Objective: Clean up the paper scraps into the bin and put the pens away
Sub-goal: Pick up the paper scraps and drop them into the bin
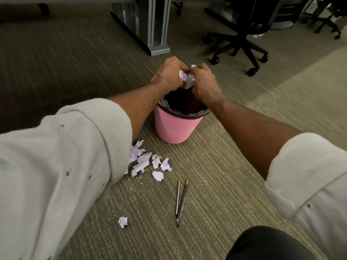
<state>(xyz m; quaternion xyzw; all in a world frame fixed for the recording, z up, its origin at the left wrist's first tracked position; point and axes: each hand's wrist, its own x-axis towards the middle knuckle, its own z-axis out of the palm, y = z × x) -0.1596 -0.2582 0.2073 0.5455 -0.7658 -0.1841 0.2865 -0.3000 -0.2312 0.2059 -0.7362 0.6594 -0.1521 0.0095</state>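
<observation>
Paper wad (185,78), white and crumpled, sits squeezed between the left hand (168,75) and right hand (204,84) just above the pink bin (176,128), whose far rim they cover and whose lined inside is too dark to read; the fingers (197,69) curl tight on the wad, tips buried in it. At seven o'clock from the bin a heap of scraps (145,159) lies on the carpet (216,184), partly hidden by the left sleeve (65,166), a lone scrap (123,222) farther out, and two pens (181,200) lie together at six o'clock.
</observation>
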